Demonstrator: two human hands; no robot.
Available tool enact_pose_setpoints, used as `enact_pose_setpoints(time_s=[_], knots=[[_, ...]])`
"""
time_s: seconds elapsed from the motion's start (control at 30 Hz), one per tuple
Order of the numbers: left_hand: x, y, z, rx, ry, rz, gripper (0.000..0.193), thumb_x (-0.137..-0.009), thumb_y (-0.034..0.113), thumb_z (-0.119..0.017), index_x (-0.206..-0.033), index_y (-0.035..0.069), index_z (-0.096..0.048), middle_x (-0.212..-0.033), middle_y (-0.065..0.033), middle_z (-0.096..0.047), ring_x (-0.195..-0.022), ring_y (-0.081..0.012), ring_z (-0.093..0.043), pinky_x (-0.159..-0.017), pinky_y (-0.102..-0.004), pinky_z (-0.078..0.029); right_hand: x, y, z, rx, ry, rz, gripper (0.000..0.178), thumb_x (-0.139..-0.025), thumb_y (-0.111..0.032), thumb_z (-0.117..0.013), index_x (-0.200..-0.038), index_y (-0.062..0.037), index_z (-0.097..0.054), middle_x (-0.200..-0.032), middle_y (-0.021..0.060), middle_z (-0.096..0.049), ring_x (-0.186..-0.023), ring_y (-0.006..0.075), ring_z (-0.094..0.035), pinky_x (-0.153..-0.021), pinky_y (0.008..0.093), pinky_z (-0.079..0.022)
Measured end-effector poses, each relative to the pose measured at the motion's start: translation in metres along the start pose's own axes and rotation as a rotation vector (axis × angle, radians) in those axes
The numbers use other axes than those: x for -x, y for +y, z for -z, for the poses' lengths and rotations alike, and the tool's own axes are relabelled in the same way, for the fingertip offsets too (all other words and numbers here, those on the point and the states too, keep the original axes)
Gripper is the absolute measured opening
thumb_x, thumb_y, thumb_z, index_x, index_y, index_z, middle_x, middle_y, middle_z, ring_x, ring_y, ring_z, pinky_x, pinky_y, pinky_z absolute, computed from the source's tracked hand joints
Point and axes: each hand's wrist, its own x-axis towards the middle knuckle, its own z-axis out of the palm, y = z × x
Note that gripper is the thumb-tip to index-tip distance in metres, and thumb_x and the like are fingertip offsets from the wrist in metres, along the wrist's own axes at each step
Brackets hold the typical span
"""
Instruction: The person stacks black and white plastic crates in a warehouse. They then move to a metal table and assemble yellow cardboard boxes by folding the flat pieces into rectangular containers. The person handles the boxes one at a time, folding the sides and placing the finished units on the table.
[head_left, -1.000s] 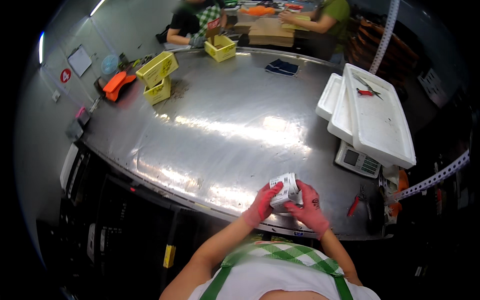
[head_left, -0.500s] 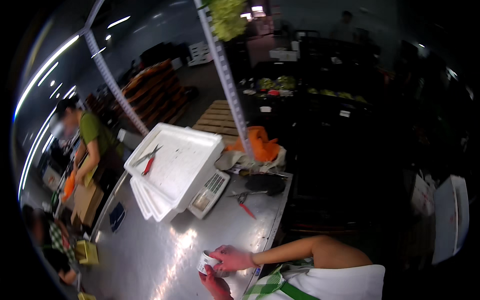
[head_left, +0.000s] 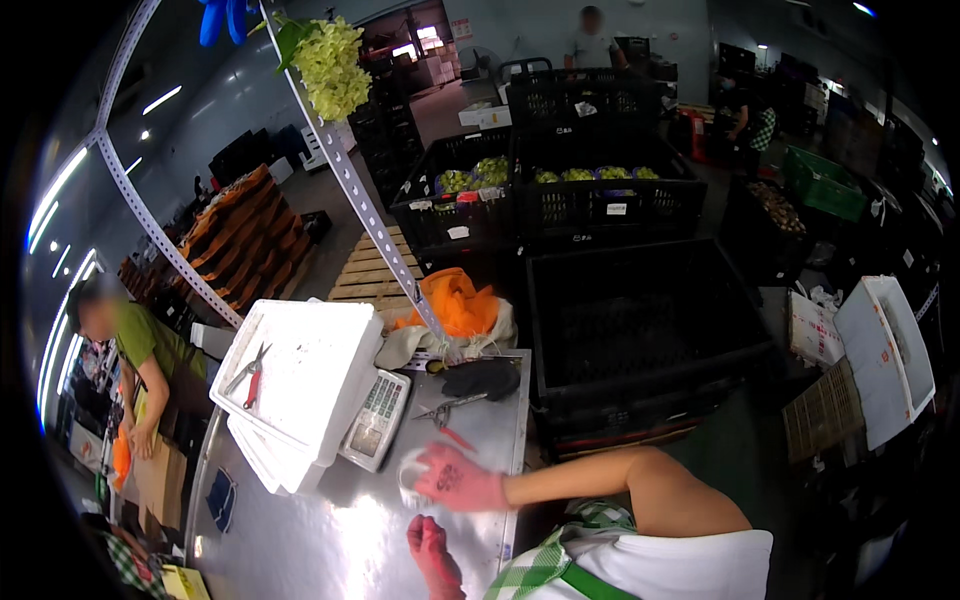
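Note:
My right hand point(head_left: 458, 478), in a pink glove, reaches over the metal table. Its fingers are closed on a white roll point(head_left: 409, 468), blurred and partly hidden behind the glove. Nearer the table's front edge is my left hand point(head_left: 433, 556), gloved alike, its fingers curled together; whatever may be inside them is hidden. Just beyond my right hand lie red-handled pruning shears point(head_left: 446, 413) beside a black glove point(head_left: 482, 380). A grey weighing scale point(head_left: 377, 418) stands left of them, next to stacked white foam trays point(head_left: 305, 345). More red-handled shears point(head_left: 253, 384) rest in the top tray.
Black crates point(head_left: 640, 330) stand beyond the table's right edge, some holding green grapes point(head_left: 578, 175). A perforated metal post point(head_left: 362, 205) rises at the far edge, beside orange cloth point(head_left: 462, 303). On the left a co-worker in green point(head_left: 150, 340) handles cardboard. Dark blue cloth point(head_left: 222, 499) lies on the table.
My right hand has moved away from the left one, carrying the white roll that both held before. My left hand has come off the roll. The view has turned and brightened.

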Motion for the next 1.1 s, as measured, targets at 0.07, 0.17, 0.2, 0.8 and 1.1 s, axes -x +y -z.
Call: enact_pose_setpoints(time_s=[0.07, 0.17, 0.2, 0.8, 1.1], knots=[[-0.007, -0.006, 0.021, -0.093, 0.125, -0.081, 0.039, -0.083, 0.022, -0.059, -0.110, 0.000, -0.043, -0.088, -0.0002, -0.049, -0.080, -0.0075, -0.042, -0.070, -0.0206, -0.036, -0.009, 0.011, 0.008, 0.184, -0.067, 0.069, 0.014, -0.076, -0.019, -0.051, -0.088, -0.0129, -0.055, -0.098, 0.0068, -0.056, -0.106, 0.0301, -0.045, -0.099, 0.0419, -0.025], [-0.014, 0.007, 0.048, -0.041, 0.269, 0.014, 0.059, -0.084, 0.031, -0.056, -0.131, 0.007, -0.028, -0.120, -0.0135, -0.038, -0.099, -0.0201, -0.046, -0.084, -0.0303, -0.041, 0.003, 0.053, -0.041, -0.108, -0.115, -0.029, 0.008, -0.079, -0.019, -0.050, -0.081, -0.0109, -0.052, -0.082, 0.0035, -0.054, -0.099, 0.0299, -0.047, -0.098, 0.0381, -0.029], [-0.012, 0.013, 0.052, -0.045, 0.199, -0.030, 0.060, -0.086, 0.032, -0.052, -0.133, 0.009, -0.023, -0.124, -0.0139, -0.038, -0.104, -0.0261, -0.045, -0.084, -0.0370, -0.043, 0.025, 0.074, -0.088, -0.509, -0.051, -0.197, 0.008, -0.080, -0.020, -0.050, -0.079, -0.0117, -0.051, -0.080, 0.0032, -0.053, -0.096, 0.0292, -0.047, -0.098, 0.0376, -0.029], [0.034, 0.092, 0.167, 0.019, 0.701, -0.247, 0.067, -0.083, 0.042, -0.051, -0.133, 0.007, -0.024, -0.132, -0.0201, -0.023, -0.107, -0.0415, -0.042, -0.086, -0.0507, -0.044, -0.054, -0.017, 0.010, -0.340, -0.067, 0.357, 0.026, -0.080, -0.028, -0.051, -0.100, -0.0106, -0.049, -0.100, 0.0086, -0.050, -0.103, 0.0254, -0.045, -0.090, 0.0392, -0.032], [0.018, 0.164, 0.249, 0.056, 0.722, -0.531, 0.066, -0.086, 0.041, -0.047, -0.138, 0.016, -0.015, -0.138, -0.0180, -0.016, -0.117, -0.0349, -0.038, -0.094, -0.0426, -0.040, -0.238, -0.132, 0.037, -0.817, -0.035, 0.430, 0.034, -0.084, -0.036, -0.047, -0.105, -0.0088, -0.047, -0.108, 0.0126, -0.050, -0.099, 0.0288, -0.052, -0.086, 0.0377, -0.039]])
